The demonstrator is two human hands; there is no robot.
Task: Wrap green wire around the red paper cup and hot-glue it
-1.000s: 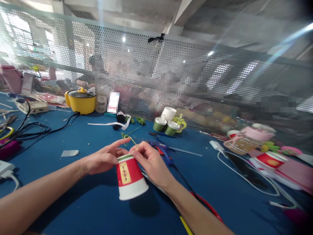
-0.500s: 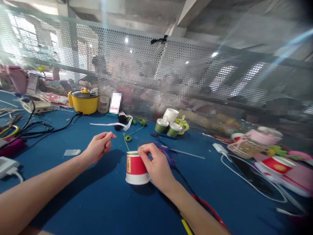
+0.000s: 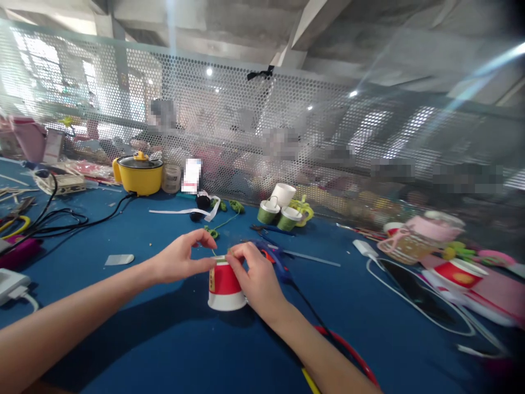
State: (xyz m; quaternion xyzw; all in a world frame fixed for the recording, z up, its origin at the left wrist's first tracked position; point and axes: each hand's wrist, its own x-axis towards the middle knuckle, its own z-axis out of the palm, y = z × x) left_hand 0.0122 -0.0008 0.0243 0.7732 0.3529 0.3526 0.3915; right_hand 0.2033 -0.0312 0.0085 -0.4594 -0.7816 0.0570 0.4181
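Bench [image 3: 135, 334], blue-topped, fills the lower half of the frame. A perforated metal screen [image 3: 246, 126] stands along its far edge across the upper half. In the upper left, a yellow pot [image 3: 140, 176] with a dark lid sits against the screen, and a black cable [image 3: 82, 221] trails from it toward the left edge. At the right, a white cable [image 3: 410, 298] loops over the bench, near a second red tub [image 3: 458, 272].

At centre, the left hand [image 3: 180, 262] comes in from the lower left with thumb and forefinger pinched narrow. The tips are right at the upper rim of the red cup [image 3: 221, 282]. They seem to nip a thin green string [image 3: 213, 235], though the strand is too fine to be sure. The right hand [image 3: 256, 279] comes in from the lower right and grips the cup's right side, fingertips curled onto its upper edge.

The red cup stands upside down on the bench at frame centre, white rim down, between the two hands. Behind it, toward the screen, two green cups [image 3: 268, 212] lie beside a white cup [image 3: 283, 192].
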